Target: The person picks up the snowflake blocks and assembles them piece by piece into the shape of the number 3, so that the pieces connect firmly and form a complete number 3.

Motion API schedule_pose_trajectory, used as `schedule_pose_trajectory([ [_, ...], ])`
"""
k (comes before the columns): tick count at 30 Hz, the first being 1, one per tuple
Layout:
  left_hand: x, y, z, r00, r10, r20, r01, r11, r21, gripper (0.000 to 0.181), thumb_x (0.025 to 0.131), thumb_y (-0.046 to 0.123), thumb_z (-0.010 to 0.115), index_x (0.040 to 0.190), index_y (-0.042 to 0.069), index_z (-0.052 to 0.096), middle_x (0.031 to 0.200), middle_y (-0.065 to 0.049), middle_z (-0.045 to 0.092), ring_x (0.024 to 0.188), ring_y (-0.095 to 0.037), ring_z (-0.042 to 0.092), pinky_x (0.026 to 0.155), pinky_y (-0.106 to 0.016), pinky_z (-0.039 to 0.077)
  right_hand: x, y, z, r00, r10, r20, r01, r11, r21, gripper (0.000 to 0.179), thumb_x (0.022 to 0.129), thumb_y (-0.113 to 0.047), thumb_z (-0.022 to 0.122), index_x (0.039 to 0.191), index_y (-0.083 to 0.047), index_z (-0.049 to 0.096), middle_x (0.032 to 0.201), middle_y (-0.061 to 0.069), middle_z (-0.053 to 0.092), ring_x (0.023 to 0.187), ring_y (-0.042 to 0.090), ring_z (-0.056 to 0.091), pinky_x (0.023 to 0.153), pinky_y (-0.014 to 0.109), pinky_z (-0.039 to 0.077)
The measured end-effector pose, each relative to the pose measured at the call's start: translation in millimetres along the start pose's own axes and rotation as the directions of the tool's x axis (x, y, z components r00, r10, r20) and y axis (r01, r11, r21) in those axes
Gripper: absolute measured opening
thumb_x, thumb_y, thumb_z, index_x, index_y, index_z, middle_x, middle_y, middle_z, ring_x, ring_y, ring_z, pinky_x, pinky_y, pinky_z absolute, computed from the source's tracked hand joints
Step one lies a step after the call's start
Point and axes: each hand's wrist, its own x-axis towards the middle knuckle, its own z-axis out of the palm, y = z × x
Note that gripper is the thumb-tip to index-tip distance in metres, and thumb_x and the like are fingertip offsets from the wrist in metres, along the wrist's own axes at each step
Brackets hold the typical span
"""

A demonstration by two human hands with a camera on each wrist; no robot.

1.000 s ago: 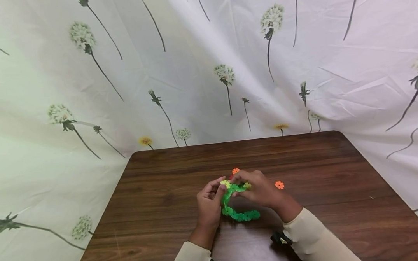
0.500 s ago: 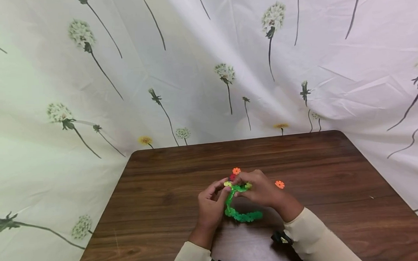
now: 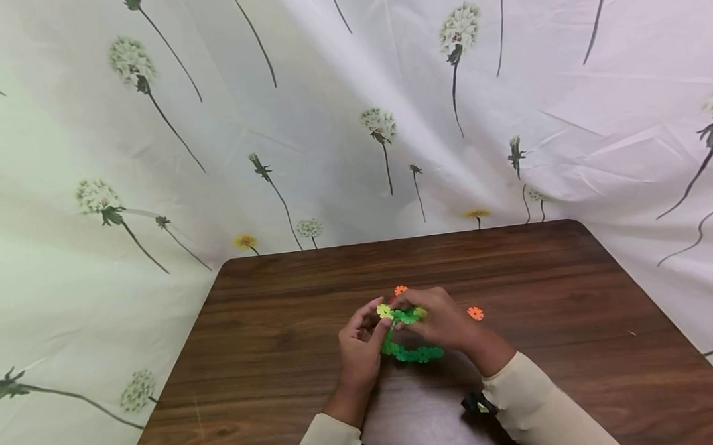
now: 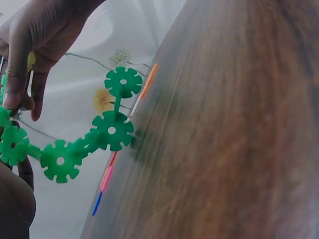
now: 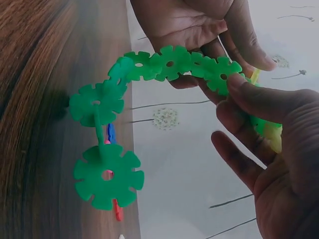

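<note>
A curved chain of green, notched, flower-shaped interlocking discs [image 3: 419, 354] hangs between my hands, low over the table. My left hand [image 3: 360, 348] pinches a yellow disc [image 3: 383, 311] at the chain's upper left between thumb and fingers. On the other side, my right hand [image 3: 441, 318] grips the green discs near the top; a second yellowish disc [image 3: 420, 313] shows by its fingers. In the right wrist view the green chain [image 5: 171, 63] runs from the right thumb [image 5: 249, 92] down to a large free end disc [image 5: 108, 175]. Where the pinched discs join is partly hidden by fingers.
An orange disc [image 3: 475, 313] lies on the brown wooden table [image 3: 280, 398] to the right. Another orange disc [image 3: 400, 290] lies just beyond the hands, with red partly covered. A flower-printed white cloth [image 3: 329, 150] hangs behind the table.
The chain's hanging green end has risen slightly and the top discs have turned a little. Both hands keep their hold, shifting only slightly.
</note>
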Motion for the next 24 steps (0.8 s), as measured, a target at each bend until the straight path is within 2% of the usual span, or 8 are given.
schedule_pose_trajectory([
  [3, 0.5, -0.1, 0.2, 1.000, -0.011, -0.021, 0.011, 1.000, 0.010, 0.038, 0.100, -0.005, 0.073, 0.137, -0.013, 0.066, 0.116, -0.007, 0.075, 0.101, -0.007, 0.070, 0.085, -0.018, 0.059, -0.2, -0.5, -2.3, 1.000, 0.017, 0.018, -0.017, 1.000, -0.007, 0.039, 0.085, -0.001, 0.092, 0.121, -0.003, 0.076, 0.112, 0.009, 0.083, 0.101, 0.022, 0.081, 0.088, 0.037, 0.067],
  [7, 2.9, -1.0, -0.7, 0.998, -0.017, -0.052, 0.017, 1.000, 0.005, 0.037, 0.099, -0.004, 0.075, 0.133, -0.016, 0.066, 0.110, 0.001, 0.077, 0.096, -0.006, 0.068, 0.082, -0.018, 0.058, -3.4, 2.4, -7.5, 0.997, 0.068, 0.031, -0.068, 0.997, -0.028, 0.053, 0.085, -0.006, 0.093, 0.133, -0.002, 0.072, 0.122, 0.009, 0.081, 0.111, 0.025, 0.079, 0.093, 0.041, 0.066],
  [11, 6.1, -3.1, -2.9, 0.997, -0.012, -0.075, 0.011, 1.000, -0.013, 0.035, 0.099, -0.005, 0.075, 0.131, -0.017, 0.067, 0.111, -0.016, 0.082, 0.096, -0.008, 0.071, 0.083, -0.019, 0.059, -11.1, 10.2, -17.3, 0.989, 0.145, 0.026, -0.145, 0.989, -0.028, 0.068, 0.081, -0.008, 0.097, 0.142, -0.002, 0.067, 0.125, 0.010, 0.079, 0.114, 0.027, 0.076, 0.096, 0.047, 0.064],
  [13, 7.1, -3.9, -4.6, 0.997, -0.011, -0.082, 0.010, 1.000, -0.012, 0.034, 0.099, -0.005, 0.075, 0.131, -0.013, 0.068, 0.115, -0.022, 0.081, 0.098, -0.008, 0.071, 0.084, -0.020, 0.059, -16.5, 15.4, -23.1, 0.983, 0.183, 0.022, -0.182, 0.983, -0.027, 0.072, 0.079, -0.009, 0.098, 0.143, -0.002, 0.066, 0.125, 0.011, 0.079, 0.112, 0.029, 0.076, 0.096, 0.051, 0.063],
  [19, 6.9, -2.2, -9.7, 0.995, 0.000, -0.100, -0.002, 1.000, -0.029, 0.033, 0.101, -0.005, 0.072, 0.134, -0.005, 0.070, 0.119, -0.016, 0.082, 0.105, -0.011, 0.073, 0.087, -0.020, 0.060, -32.3, 35.9, -30.9, 0.972, 0.233, 0.027, -0.233, 0.972, -0.011, 0.071, 0.079, -0.004, 0.097, 0.142, 0.003, 0.066, 0.122, 0.012, 0.079, 0.110, 0.033, 0.074, 0.094, 0.057, 0.062],
  [24, 7.1, -1.9, -11.5, 0.994, -0.031, -0.101, 0.027, 0.999, -0.040, 0.034, 0.102, -0.003, 0.072, 0.136, -0.003, 0.070, 0.122, -0.022, 0.080, 0.108, -0.011, 0.074, 0.086, -0.020, 0.060, -42.5, 51.3, -31.8, 0.972, 0.232, 0.018, -0.233, 0.972, 0.033, 0.065, 0.077, 0.005, 0.095, 0.136, 0.005, 0.068, 0.119, 0.020, 0.079, 0.110, 0.040, 0.076, 0.093, 0.062, 0.061],
])
